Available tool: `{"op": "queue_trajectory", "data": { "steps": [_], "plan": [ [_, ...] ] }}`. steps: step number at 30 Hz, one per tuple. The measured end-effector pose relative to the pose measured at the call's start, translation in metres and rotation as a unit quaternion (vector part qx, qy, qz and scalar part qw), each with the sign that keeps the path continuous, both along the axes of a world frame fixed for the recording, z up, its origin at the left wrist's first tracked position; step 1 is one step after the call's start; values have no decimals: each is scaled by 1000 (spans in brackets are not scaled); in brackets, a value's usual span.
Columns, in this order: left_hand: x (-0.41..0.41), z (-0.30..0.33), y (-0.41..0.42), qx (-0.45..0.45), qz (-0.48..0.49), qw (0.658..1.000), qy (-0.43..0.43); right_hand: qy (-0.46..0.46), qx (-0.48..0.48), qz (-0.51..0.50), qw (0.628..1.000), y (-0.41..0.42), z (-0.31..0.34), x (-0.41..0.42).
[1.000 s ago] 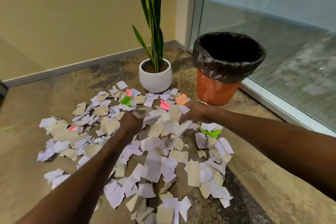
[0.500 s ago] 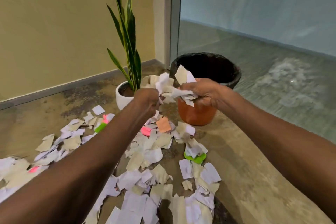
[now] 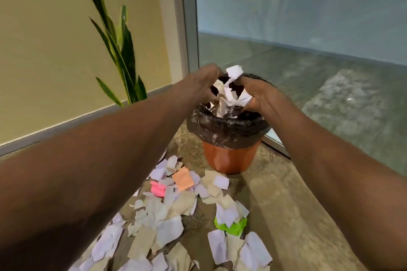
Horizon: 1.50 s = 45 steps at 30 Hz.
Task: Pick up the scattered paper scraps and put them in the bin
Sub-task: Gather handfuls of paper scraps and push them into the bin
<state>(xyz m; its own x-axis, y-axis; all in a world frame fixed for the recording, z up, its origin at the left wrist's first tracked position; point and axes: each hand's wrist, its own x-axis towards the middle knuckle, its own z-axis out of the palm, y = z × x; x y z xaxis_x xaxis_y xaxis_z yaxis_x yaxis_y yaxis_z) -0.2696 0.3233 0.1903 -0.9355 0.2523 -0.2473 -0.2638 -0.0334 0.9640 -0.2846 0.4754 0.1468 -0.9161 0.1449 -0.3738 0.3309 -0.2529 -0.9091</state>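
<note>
Both hands are over the orange plastic bin with the black bag liner [image 3: 229, 156]. The left hand [image 3: 199, 86] and the right hand [image 3: 262, 97] press a bunch of white and tan paper scraps [image 3: 226, 94] between them. The grip of each hand is curled round the bunch, one on each side, so the paper is squeezed in the middle. The bunch hangs right above the open mouth of the bin, and its low end seems to reach down past the black rim. It stands more up and down than flat. Both hands are about as near to the bin as each other.

I think the next move is to let go. The drop is straight down, so the hands only need to open and the paper should fall in. A light scrap could flutter out and land on the floor beside the bin.

Many more loose paper scraps on the floor [image 3: 167, 222] lie in front of the bin, toward the person. Most are white or tan. There is an orange scrap [image 3: 183, 178], a pink scrap [image 3: 158, 189] and a green scrap [image 3: 233, 227] too. So the job looks far from done.

The brown speckled floor [image 3: 286, 200] is hard and flat. The bin stands near the room's corner, just beside a big glass wall [image 3: 308, 17]. A tall green leafy plant [image 3: 123, 50] stands to the left of the bin, by the yellow wall [image 3: 44, 39].
</note>
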Motion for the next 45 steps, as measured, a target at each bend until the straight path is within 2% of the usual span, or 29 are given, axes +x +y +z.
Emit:
{"op": "queue_trajectory", "data": {
  "steps": [1, 2, 3, 5, 7, 10, 12, 14, 16, 18, 19, 20, 21, 22, 25, 27, 28, 30, 33, 36, 38, 41, 43, 45],
  "plan": [
    [-7, -2, 4, 32, 7, 999, 0, -7, 1, 2, 1000, 2, 1, 1],
    [-13, -1, 8, 109, 22, 991, -80, -13, 15, -6, 1000, 2, 3, 3],
    [-14, -7, 14, 132, 52, 985, -95, -23, 26, -31, 999, 3, 3, 3],
    [-8, -9, 19, 96, 53, 992, -69, -15, 29, -72, 997, 3, 1, 7],
    [-3, -13, 11, 60, 62, 996, -3, 0, 40, -97, 994, 1, -4, 7],
    [9, -23, -8, 97, 105, 990, 15, 49, 67, -129, 988, -10, -5, 22],
    [30, -35, -25, 90, 113, 989, 18, 81, 91, -149, 981, -23, -5, 39],
    [53, -57, -49, 53, 96, 994, 20, 134, 88, -139, 977, -41, -9, 63],
    [80, -88, -80, -32, 76, 996, 25, 174, 108, -94, 974, -62, -21, 94],
    [108, -126, -111, -130, 55, 990, 16, 163, 142, -14, 976, -79, -42, 121],
    [122, -145, -126, -190, 48, 980, 36, 138, 170, 40, 975, -85, -56, 132],
    [133, -165, -138, -276, 40, 956, 94, 104, 211, 104, 966, -87, -74, 139],
    [139, -187, -150, -350, 22, 926, 139, 68, 268, 174, 945, -87, -93, 147],
    [149, -204, -159, -422, -3, 891, 170, 38, 340, 239, 909, -84, -115, 153],
    [186, -246, -182, -555, -80, 827, 25, -42, 519, 383, 763, -68, -169, 178],
    [208, -266, -193, -595, -125, 794, -24, -84, 580, 453, 672, -58, -189, 198],
    [215, -274, -198, -606, -143, 782, -28, -94, 587, 485, 641, -53, -196, 210],
    [225, -280, -202, -590, -186, 785, -25, -103, 584, 534, 602, -47, -208, 231],
    [236, -285, -194, -568, -237, 787, -32, -117, 605, 541, 572, -46, -230, 256],
    [248, -290, -182, -589, -276, 759, -28, -113, 598, 530, 591, -56, -246, 264],
    [255, -294, -175, -614, -285, 736, 11, -85, 586, 537, 600, -66, -249, 268],
    [264, -300, -172, -655, -278, 697, 89, -14, 606, 540, 583, -80, -251, 274],
    [266, -302, -173, -652, -265, 701, 115, 34, 617, 533, 578, -86, -260, 279],
    [268, -302, -176, -626, -247, 726, 141, 63, 619, 533, 574, -90, -265, 282]
  ]
}}
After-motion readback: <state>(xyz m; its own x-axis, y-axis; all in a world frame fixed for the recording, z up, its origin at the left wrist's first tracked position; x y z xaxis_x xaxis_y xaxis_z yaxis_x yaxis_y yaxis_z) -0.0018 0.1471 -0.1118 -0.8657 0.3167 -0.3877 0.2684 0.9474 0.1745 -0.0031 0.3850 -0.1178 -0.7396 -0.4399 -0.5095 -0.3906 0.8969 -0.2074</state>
